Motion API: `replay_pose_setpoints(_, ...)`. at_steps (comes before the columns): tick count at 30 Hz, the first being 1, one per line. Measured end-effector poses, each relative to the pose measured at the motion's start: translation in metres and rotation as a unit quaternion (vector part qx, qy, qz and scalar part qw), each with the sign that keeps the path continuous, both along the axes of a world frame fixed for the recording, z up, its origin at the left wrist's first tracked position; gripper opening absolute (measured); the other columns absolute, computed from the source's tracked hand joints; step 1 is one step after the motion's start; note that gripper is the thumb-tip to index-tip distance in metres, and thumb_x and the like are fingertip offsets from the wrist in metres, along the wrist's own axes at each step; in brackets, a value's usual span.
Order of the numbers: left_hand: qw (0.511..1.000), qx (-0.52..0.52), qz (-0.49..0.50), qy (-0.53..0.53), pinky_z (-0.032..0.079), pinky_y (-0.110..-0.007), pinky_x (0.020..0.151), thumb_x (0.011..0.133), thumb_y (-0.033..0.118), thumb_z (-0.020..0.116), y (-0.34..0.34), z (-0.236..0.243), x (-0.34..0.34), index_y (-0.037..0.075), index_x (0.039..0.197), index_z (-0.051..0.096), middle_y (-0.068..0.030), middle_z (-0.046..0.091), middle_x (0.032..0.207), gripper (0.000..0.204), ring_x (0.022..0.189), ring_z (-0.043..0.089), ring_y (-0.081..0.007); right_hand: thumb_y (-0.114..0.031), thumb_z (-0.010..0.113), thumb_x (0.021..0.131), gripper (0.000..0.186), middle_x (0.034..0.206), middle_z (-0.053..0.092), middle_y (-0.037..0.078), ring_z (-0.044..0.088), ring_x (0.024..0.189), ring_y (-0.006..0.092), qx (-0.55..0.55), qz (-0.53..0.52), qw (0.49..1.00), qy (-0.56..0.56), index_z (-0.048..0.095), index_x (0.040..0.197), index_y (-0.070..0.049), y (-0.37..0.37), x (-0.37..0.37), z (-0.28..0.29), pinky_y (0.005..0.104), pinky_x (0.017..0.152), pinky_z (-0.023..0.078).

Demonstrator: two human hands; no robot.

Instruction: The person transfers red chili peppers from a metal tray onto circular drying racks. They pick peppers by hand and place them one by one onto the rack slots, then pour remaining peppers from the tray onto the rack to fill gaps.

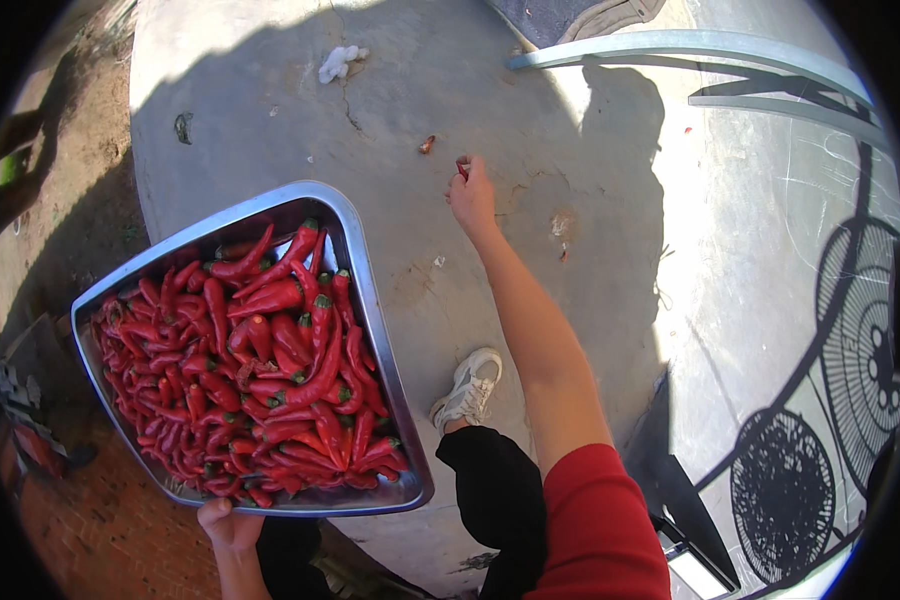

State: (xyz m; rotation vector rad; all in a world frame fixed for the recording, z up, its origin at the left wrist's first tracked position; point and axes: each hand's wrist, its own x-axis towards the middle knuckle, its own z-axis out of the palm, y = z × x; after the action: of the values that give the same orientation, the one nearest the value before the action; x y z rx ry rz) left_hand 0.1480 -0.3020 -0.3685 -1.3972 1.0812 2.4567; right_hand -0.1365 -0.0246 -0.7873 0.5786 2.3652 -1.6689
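Note:
A rectangular metal tray (pixel 355 235) full of red chili peppers (pixel 270 370) is on my left side, tilted in view. My left hand (pixel 230 525) grips its near rim, with the fingers partly hidden under the tray. Stretched out ahead over the concrete, my right hand (pixel 473 190) is closed around a small red chili pepper (pixel 463 172), of which only a bit shows between the fingers. A small reddish-brown scrap (pixel 427 145) lies on the ground just beyond that hand.
White fluff (pixel 342 63) and small scraps dot the concrete floor (pixel 400 210). A pale metal bar (pixel 690 43) curves across the far right. Round lattice shadows (pixel 782 495) fall on the right. My shoe (pixel 470 388) stands between tray and right arm; red brick paving (pixel 120 530) lies at near left.

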Motion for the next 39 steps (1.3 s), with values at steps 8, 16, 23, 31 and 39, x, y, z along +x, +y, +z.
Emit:
replay_pose_setpoints(8, 1.000, -0.006, -0.013, 0.021, 0.032, -0.050, 0.112, 0.067, 0.009, 0.070, 0.007, -0.015, -0.001, 0.012, 0.144, 0.038, -0.0070, 0.046, 0.145, 0.084, 0.134, 0.041, -0.0299, -0.025, 0.052, 0.095, 0.032, 0.110, 0.056, 0.027, 0.058, 0.101, 0.0413, 0.201, 0.024, 0.978, -0.055, 0.046, 0.108, 0.004, -0.028, -0.056, 0.011, 0.0488, 0.085, 0.047)
replay_pose_setpoints(16, 0.999, 0.034, -0.020, 0.008, 0.035, -0.050, 0.109, 0.068, 0.010, 0.069, 0.003, -0.011, 0.002, 0.012, 0.141, 0.043, -0.0069, 0.052, 0.139, 0.078, 0.129, 0.047, -0.0287, -0.011, 0.040, 0.090, 0.014, 0.083, 0.057, 0.014, 0.059, 0.060, 0.0174, -0.218, -0.278, 0.931, -0.095, 0.041, 0.099, 0.001, 0.080, 0.050, 0.006, 0.0300, 0.046, 0.051)
replay_pose_setpoints(23, 0.998, 0.021, -0.059, 0.023, 0.032, -0.050, 0.111, 0.068, 0.010, 0.068, -0.002, -0.006, -0.007, 0.011, 0.143, 0.040, -0.0082, 0.049, 0.142, 0.080, 0.130, 0.045, -0.0297, -0.026, 0.059, 0.093, 0.033, 0.093, 0.062, 0.022, 0.061, 0.088, 0.0383, 0.191, -0.230, 0.945, -0.133, 0.048, 0.105, 0.003, 0.215, 0.145, -0.050, 0.0439, 0.080, 0.046)
replay_pose_setpoints(31, 0.997, 0.032, -0.068, 0.015, 0.029, -0.050, 0.113, 0.067, 0.009, 0.070, -0.006, -0.007, -0.011, 0.008, 0.144, 0.038, -0.0100, 0.047, 0.143, 0.083, 0.132, 0.043, -0.0315, -0.020, 0.053, 0.094, 0.022, 0.081, 0.062, 0.014, 0.059, 0.065, 0.0211, -0.002, -0.177, 0.977, -0.115, 0.050, 0.100, 0.001, 0.186, 0.151, -0.049, 0.0361, 0.061, 0.050)
replay_pose_setpoints(39, 0.996, 0.076, -0.027, 0.030, 0.038, -0.048, 0.108, 0.068, 0.007, 0.071, 0.007, -0.016, -0.007, 0.010, 0.145, 0.036, -0.0080, 0.047, 0.143, 0.085, 0.129, 0.047, -0.0293, -0.013, 0.046, 0.093, 0.018, 0.079, 0.060, 0.010, 0.054, 0.055, 0.0134, -0.141, -0.160, 0.952, -0.219, 0.051, 0.104, 0.000, 0.110, 0.226, 0.056, 0.0291, 0.049, 0.048)
